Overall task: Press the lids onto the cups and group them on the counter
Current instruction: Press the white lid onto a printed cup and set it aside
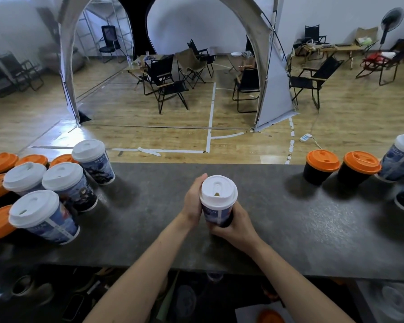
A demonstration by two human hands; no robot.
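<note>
Both hands [194, 201] gripping lidded cup [218, 201], counter [149, 206]

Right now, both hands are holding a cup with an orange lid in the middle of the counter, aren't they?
Not quite. The lid is white, not orange. The head view shows the left hand and the right hand both holding that cup in the middle of the counter; the orange lids sit on black cups off to the sides.
</note>
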